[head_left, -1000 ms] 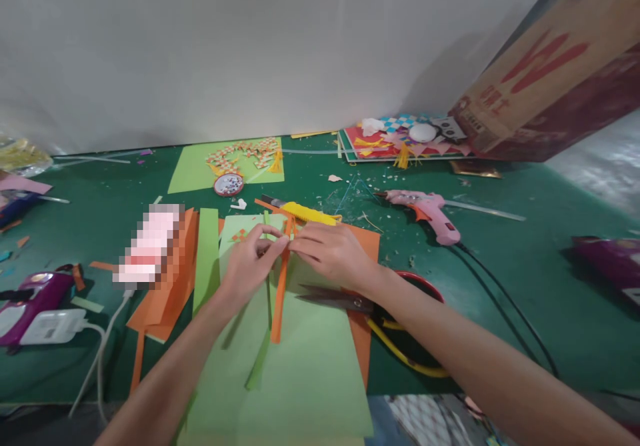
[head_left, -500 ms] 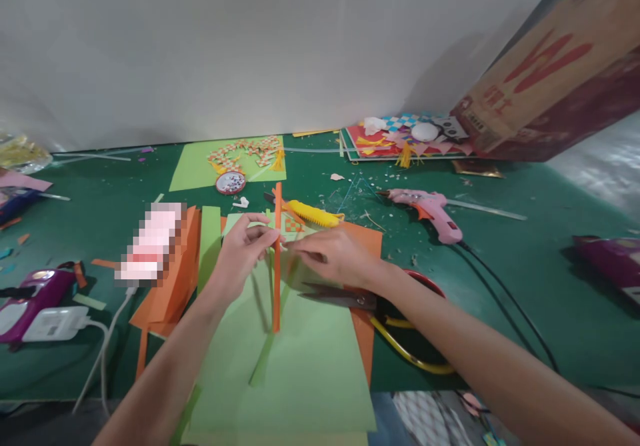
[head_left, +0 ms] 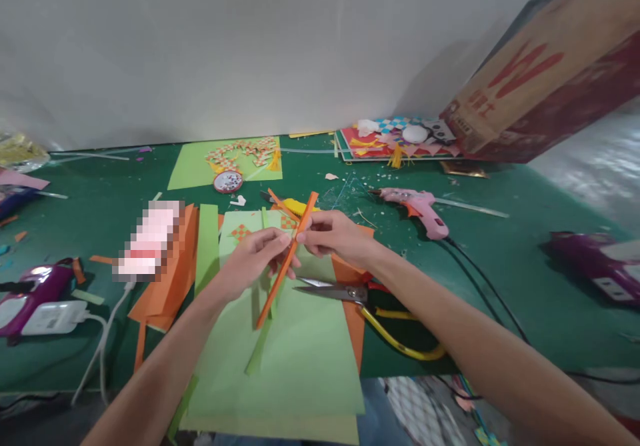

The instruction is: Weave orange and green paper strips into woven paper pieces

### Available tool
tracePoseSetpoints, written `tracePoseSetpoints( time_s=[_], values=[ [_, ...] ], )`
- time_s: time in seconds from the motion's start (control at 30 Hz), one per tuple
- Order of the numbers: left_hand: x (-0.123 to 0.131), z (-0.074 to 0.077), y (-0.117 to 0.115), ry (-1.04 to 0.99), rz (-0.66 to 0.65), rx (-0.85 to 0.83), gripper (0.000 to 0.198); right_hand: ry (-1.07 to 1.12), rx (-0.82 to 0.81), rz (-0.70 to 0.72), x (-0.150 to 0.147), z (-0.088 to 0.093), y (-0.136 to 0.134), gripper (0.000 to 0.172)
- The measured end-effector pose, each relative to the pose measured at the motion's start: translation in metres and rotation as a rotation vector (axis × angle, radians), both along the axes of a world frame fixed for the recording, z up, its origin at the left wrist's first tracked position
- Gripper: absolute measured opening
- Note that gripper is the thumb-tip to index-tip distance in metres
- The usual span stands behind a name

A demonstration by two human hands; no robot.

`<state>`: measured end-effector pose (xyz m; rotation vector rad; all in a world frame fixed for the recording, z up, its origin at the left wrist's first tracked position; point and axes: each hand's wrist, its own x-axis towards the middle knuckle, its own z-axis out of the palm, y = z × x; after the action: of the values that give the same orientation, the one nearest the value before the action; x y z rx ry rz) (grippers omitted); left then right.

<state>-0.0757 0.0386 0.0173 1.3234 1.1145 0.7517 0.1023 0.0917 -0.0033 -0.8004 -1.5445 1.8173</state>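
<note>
Over the light green paper sheets, an orange paper strip slants from lower left to upper right. My left hand pinches it near the middle, and my right hand grips it just above, thumb and fingers closed. Green paper strips cross behind and below the orange one; whether they are joined to it I cannot tell. Small woven orange-and-green checked pieces lie on the sheet beyond my left hand. Scissors with red and yellow handles rest under my right forearm.
A pink glue gun with a cord lies at right. Folded orange paper and a blurred-out phone on a cable are at left. Further back are a woven garland, a round dish and a paper bag.
The orange strip has turned from nearly upright to slanting right at its top. My right hand has moved up onto it, and my left hand has shifted slightly right and lower.
</note>
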Motion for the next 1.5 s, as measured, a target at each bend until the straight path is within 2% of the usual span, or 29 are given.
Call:
tracePoseSetpoints(
  time_s=[0.13, 0.27, 0.47, 0.57, 0.67, 0.77, 0.87, 0.97, 1.07, 1.13, 1.27, 1.37, 1.5],
  values=[
    [0.004, 0.007, -0.009, 0.302, 0.054, 0.194, 0.029, -0.011, 0.018, -0.030, 0.000, 0.003, 0.000, 0.031],
    [0.004, 0.013, -0.026, 0.448, 0.082, 0.232, 0.027, -0.034, -0.012, -0.030, -0.002, 0.009, -0.002, 0.032],
    [-0.007, 0.014, -0.064, 0.493, 0.086, 0.166, 0.031, -0.041, -0.038, -0.082, 0.000, 0.022, 0.001, 0.029],
    [-0.011, 0.010, -0.078, 0.402, 0.089, 0.070, 0.031, -0.101, -0.041, -0.082, -0.001, 0.027, 0.005, 0.028],
    [-0.014, 0.004, -0.081, 0.334, 0.184, 0.036, 0.032, -0.217, 0.020, -0.070, -0.011, 0.029, 0.013, 0.024],
    [-0.017, -0.004, -0.078, 0.285, 0.335, 0.061, 0.023, -0.418, 0.088, -0.056, -0.028, 0.027, 0.020, 0.020],
    [-0.019, -0.014, -0.074, 0.334, 0.438, 0.137, 0.021, -0.587, 0.208, -0.098, -0.044, 0.023, 0.025, 0.017],
    [-0.017, -0.020, -0.074, 0.610, 0.431, 0.367, 0.014, -0.645, 0.297, -0.172, -0.048, 0.019, 0.023, 0.015],
    [-0.012, -0.024, -0.077, 0.791, 0.277, 0.778, 0.015, -0.725, 0.443, -0.226, -0.038, 0.019, 0.015, 0.024],
    [-0.008, -0.027, -0.079, 0.875, 0.135, 0.958, 0.022, -0.835, 0.649, -0.191, -0.027, 0.020, 0.005, 0.026],
    [-0.006, -0.038, -0.079, 1.031, 0.027, 1.017, 0.032, -0.960, 1.004, -0.004, -0.007, 0.014, -0.016, 0.024],
    [-0.013, -0.044, -0.077, 1.039, 0.030, 1.016, 0.033, -1.011, 1.220, 0.119, 0.001, 0.003, -0.025, 0.025],
    [-0.022, -0.043, -0.078, 0.987, 0.052, 1.025, 0.031, -0.975, 1.493, 0.218, 0.001, -0.009, -0.022, 0.027]
  ],
)
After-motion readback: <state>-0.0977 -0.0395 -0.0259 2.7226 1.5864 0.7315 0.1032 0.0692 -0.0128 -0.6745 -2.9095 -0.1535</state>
